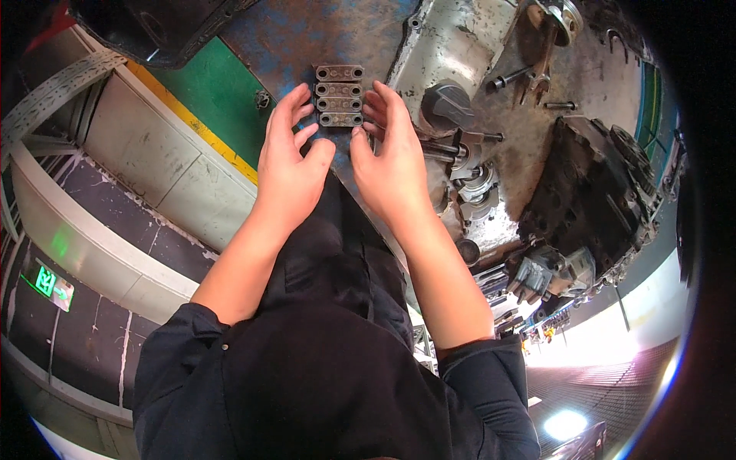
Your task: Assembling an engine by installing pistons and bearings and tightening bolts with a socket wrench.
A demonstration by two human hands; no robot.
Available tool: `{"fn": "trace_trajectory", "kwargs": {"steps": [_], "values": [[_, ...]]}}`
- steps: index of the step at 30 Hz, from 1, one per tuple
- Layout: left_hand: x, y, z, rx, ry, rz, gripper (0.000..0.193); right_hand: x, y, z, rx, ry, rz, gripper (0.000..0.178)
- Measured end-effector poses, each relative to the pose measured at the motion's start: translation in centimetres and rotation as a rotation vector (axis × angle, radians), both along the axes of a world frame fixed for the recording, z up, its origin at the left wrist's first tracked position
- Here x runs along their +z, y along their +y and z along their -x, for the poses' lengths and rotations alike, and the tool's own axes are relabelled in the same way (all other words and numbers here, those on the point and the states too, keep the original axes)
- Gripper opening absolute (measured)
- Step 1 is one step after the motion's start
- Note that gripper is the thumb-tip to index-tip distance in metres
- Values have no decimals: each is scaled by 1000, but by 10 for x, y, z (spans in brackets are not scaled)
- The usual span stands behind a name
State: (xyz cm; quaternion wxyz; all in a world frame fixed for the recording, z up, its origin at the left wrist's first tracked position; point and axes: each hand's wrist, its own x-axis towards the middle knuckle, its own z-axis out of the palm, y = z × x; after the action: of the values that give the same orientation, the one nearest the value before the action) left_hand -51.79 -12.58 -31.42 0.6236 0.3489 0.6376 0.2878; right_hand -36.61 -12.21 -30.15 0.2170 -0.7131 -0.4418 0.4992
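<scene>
Several metal bearing caps [339,89], each with a bolt hole at either end, stand in a tight row on the worn metal workbench [295,38]. My left hand [295,157] is at the row's left side, fingers apart and slightly curved, thumb out near the closest cap. On the opposite side my right hand [389,153] mirrors it, fingers spread and bent toward the caps. Its fingertips come very close to the row; whether they touch is hard to tell. Neither hand grips anything.
Right of my hands lie a silvery metal cover [456,46], pistons with rods [479,184], loose bolts [510,78] and a large dark engine casting [586,188]. A black pan-shaped part [153,27] is at the far left. Beyond the bench's left edge is green floor [218,96] with a yellow stripe.
</scene>
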Motion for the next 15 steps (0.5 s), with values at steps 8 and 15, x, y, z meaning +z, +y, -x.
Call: {"fn": "trace_trajectory", "kwargs": {"steps": [8,15], "values": [[-7,18,-1,-94,80,-50,77,-5,7,0,32,-44,23,72],[1,25,1,-211,146,-3,76,-13,18,6,55,-77,31,71]]}}
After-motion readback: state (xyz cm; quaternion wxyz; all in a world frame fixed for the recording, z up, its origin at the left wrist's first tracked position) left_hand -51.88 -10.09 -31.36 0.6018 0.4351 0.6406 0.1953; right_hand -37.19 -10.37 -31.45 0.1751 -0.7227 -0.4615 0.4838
